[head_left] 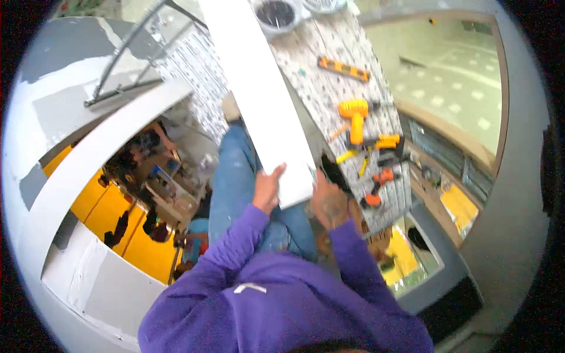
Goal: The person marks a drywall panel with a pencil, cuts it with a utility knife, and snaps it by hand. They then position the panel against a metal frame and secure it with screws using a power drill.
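Observation:
A long white board (259, 88) runs from the top of the view down to my lap, its near end over my jeans. My left hand (269, 187) grips the board's left edge near that end, with the thumb on top. At the right edge, my right hand (329, 201) is closed, its fingers curled beside the board. A small greyish-teal tip shows just above this hand, but the thing it belongs to is mostly hidden and blurred.
A patterned bench (318, 41) to the right bears an orange level (343, 69), a yellow drill (354, 112), an orange-and-black tool (382, 177) and several other tools. A bucket (275, 14) stands at its far end. A metal frame (126, 50) and openings in the walls lie around.

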Tool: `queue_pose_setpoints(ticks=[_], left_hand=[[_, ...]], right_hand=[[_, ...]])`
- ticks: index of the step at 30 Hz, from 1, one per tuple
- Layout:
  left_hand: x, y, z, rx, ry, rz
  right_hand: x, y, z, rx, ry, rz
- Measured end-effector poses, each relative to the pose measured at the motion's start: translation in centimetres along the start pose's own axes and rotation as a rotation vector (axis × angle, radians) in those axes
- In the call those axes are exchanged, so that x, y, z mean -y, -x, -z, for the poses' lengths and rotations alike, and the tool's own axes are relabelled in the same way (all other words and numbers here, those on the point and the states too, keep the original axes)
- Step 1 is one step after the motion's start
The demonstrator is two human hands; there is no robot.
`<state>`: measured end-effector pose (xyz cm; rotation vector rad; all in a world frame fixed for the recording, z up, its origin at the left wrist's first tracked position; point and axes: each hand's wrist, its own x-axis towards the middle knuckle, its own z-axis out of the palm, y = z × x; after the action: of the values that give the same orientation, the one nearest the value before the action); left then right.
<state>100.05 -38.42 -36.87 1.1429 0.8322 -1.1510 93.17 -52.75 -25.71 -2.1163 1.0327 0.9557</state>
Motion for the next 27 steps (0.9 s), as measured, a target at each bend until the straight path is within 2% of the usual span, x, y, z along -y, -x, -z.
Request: queue_pose_setpoints(ticks=[2, 5, 6, 9, 10, 12, 13, 15, 17, 21, 24, 27], left_hand=[[0.1, 0.3, -0.4, 0.045, 0.044, -0.022], [0.3, 0.4, -0.6, 0.093, 0.075, 0.014], [0.5, 0.3, -0.8, 0.098, 0.104, 0.032], [0.6, 0.5, -0.8, 0.103, 0.067, 0.115], [0.6, 0.8, -0.6, 0.168, 0.084, 0.096], [0.6, 0.7, 0.6, 0.173, 0.06, 0.089], [0.4, 1.0, 1.2, 0.17, 0.048, 0.097], [-3.5, 1.6, 2.1, 0.219, 0.019, 0.145], [-8.3, -0.3, 3.2, 0.245, 0.064, 0.141], [-20.5, -12.4, 4.8, 0.236, 0.136, -0.129], [-32.7, -19.4, 0.9, 0.287, 0.21, -0.279], [-42.3, -27.1, -2.0, 0.32, 0.213, -0.345]], right_hand=[[0.2, 0.7, 1.3, -0.003, -0.076, 0.003], [1.8, -0.4, 4.6, -0.262, -0.292, -0.053], [1.4, -1.8, 5.0, -0.322, -0.337, -0.007], [1.0, -8.3, 3.8, -0.313, -0.386, -0.007], [1.4, -9.4, 3.8, -0.235, -0.512, -0.047], [2.6, -11.6, 3.7, -0.07, -0.763, -0.119], [2.2, -12.5, 2.2, -0.134, -0.678, -0.055], [0.9, -13.5, -1.0, -0.271, -0.502, 0.061], [3.6, -11.5, 0.6, -0.213, -0.52, 0.039], [5.9, -11.0, 0.9, -0.139, -0.511, -0.014], [8.0, -10.5, 3.9, 0.076, -0.606, -0.101], [9.9, -10.8, 7.0, 0.044, -0.516, -0.101]])
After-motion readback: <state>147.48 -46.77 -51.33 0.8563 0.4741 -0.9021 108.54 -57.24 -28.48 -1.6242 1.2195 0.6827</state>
